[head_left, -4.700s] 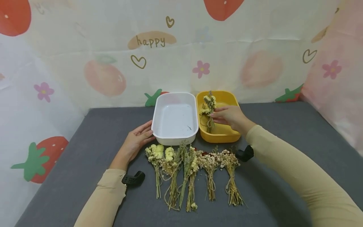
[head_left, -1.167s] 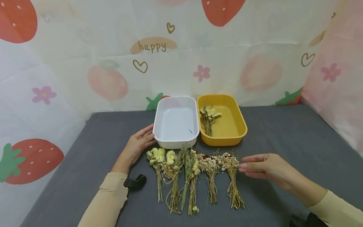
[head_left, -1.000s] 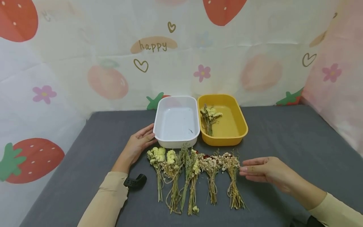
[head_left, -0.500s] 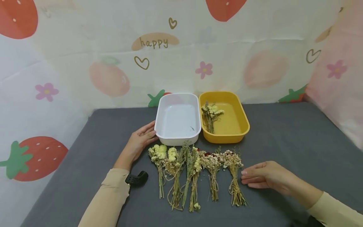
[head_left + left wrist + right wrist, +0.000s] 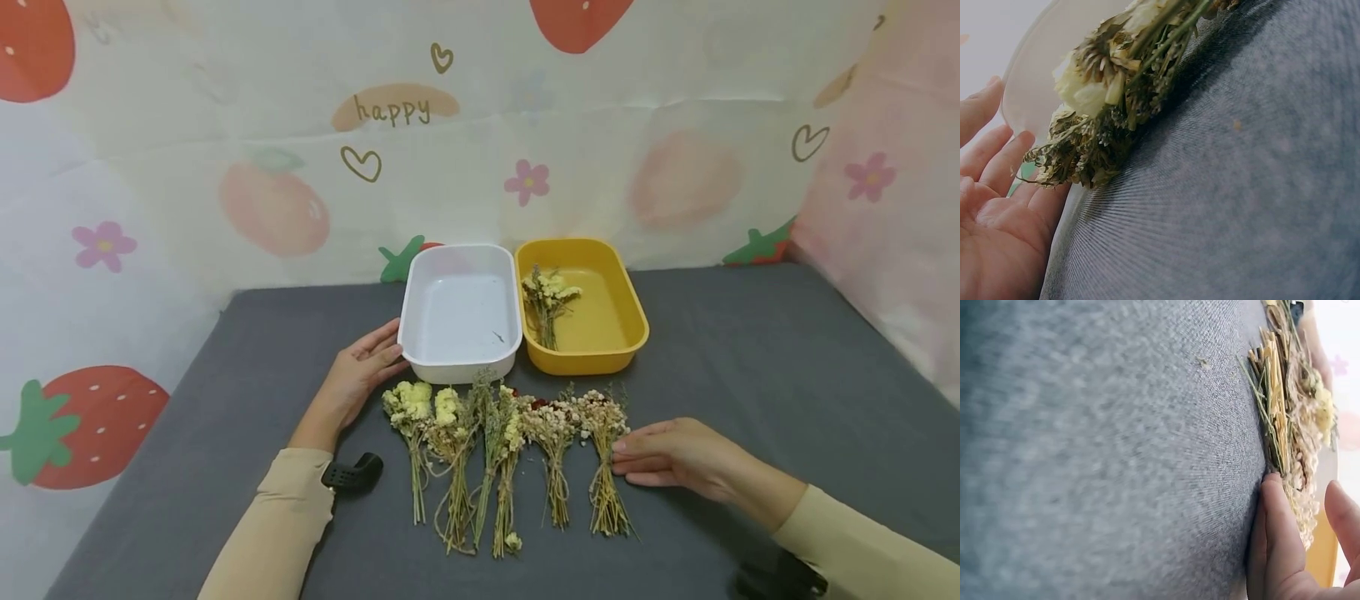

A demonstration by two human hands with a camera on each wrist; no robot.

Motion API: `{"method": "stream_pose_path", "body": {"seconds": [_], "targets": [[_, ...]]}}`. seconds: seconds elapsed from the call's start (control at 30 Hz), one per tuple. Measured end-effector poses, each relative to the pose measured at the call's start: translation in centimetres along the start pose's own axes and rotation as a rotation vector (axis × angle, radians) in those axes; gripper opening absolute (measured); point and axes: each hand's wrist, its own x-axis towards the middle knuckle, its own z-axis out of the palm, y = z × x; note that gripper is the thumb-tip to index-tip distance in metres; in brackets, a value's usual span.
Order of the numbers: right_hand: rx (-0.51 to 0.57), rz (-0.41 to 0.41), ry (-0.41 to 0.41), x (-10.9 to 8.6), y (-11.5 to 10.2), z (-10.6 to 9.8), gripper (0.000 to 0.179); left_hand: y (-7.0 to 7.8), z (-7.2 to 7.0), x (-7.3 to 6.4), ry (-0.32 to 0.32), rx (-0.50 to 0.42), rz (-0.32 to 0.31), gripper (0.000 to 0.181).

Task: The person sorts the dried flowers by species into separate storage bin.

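My left hand [image 5: 352, 383] rests its fairly straight fingers against the left side of the white plastic tub [image 5: 461, 371]. In the left wrist view a pale yellow dried flower head [image 5: 1094, 87] is close beside those fingers [image 5: 1007, 159]. At the right end of a row of dried flower bunches, my right hand [image 5: 686, 458] touches the stems of the rightmost bunch [image 5: 606, 467], which has small cream blooms. Its thumb [image 5: 1342, 512] and fingers [image 5: 1282, 531] stand apart in the right wrist view. A bunch with yellow blooms [image 5: 549, 304] lies inside the yellow tub [image 5: 618, 333], along its left wall.
Several other tied bunches [image 5: 555, 454] lie side by side in front of the tubs. A small dark sprig [image 5: 498, 337] is in the white tub. Grey cloth [image 5: 720, 350] covers the table, and a patterned curtain [image 5: 465, 183] hangs behind it.
My right hand has released the yellow bunch in the yellow tub and drawn back to the table. Lately it shifted left against the rightmost bunch. My left hand has stayed at the white tub.
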Motion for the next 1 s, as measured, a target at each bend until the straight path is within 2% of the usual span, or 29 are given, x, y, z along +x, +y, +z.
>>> {"method": "stream_pose_path", "body": {"seconds": [0.23, 0.4, 0.53, 0.83, 1.0], "targets": [[0.009, -0.032, 0.008, 0.2, -0.8, 0.6, 0.064, 0.3, -0.1, 0.2, -0.008, -0.002, 0.011, 0.061], [0.074, -0.055, 0.036, 0.3, -0.8, 1.2, 0.062, 0.3, -0.3, 0.1, -0.001, 0.005, -0.002, 0.061], [0.115, -0.047, 0.082, 0.2, -0.5, 1.6, 0.062, 0.1, -0.1, 0.1, -0.018, 0.004, -0.004, 0.061], [0.154, -0.061, 0.109, 1.0, -0.7, 2.4, 0.074, 0.3, -0.1, 0.0, -0.005, -0.002, 0.001, 0.062], [0.128, -0.075, 0.122, 1.1, -0.6, 3.1, 0.075, 0.2, -0.1, -0.1, -0.01, -0.009, -0.008, 0.062]]}}
